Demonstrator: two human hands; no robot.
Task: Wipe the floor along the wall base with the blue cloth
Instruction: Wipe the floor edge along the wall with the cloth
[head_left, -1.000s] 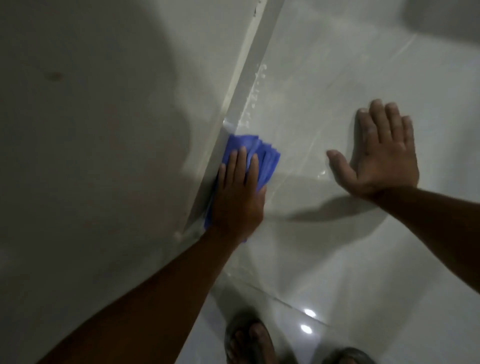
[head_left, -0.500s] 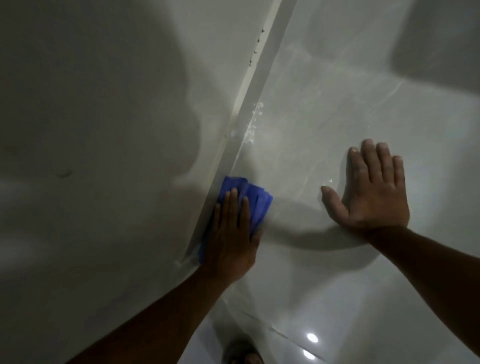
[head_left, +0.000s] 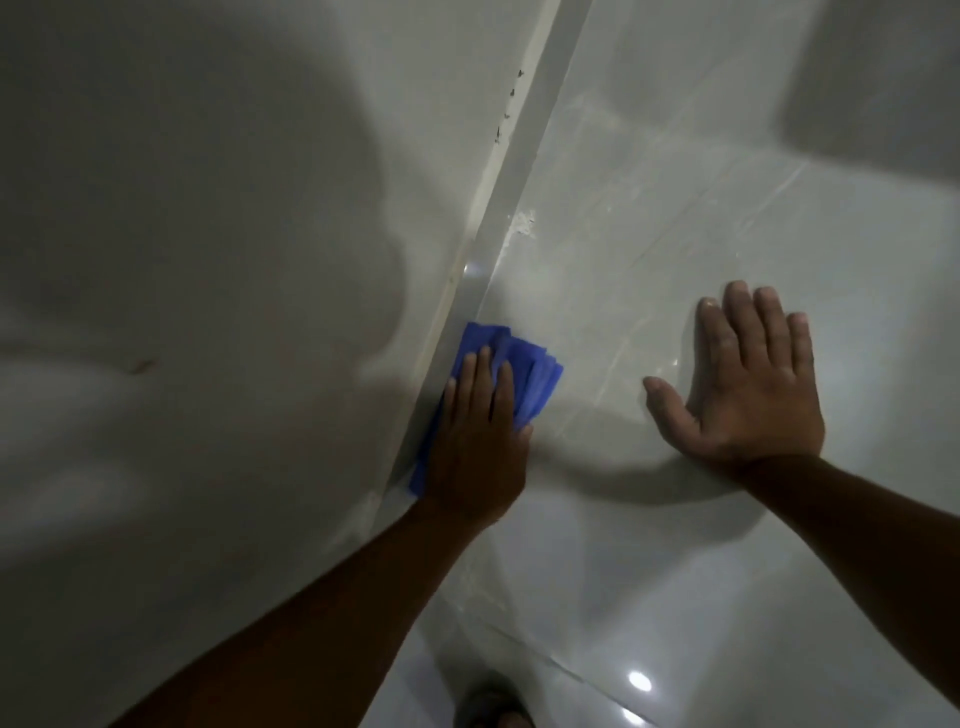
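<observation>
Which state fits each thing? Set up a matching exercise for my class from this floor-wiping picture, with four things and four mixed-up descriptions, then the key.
Things
1. blue cloth
2. left hand
3. right hand
4. white residue

Descriptions
A. spread flat on bare tile
B. pressing down on the cloth
C. crumpled against the wall base
D. on the floor ahead of the cloth, by the wall base

Pairs: 1-C, 2-B, 3-A, 4-D

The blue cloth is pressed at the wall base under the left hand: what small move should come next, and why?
Probably slide the blue cloth forward along the skirting strip toward the white residue. The left hand presses the cloth flat beside the strip, the residue lies ahead on the floor, unwiped, and the right hand braces flat on the tile.
</observation>
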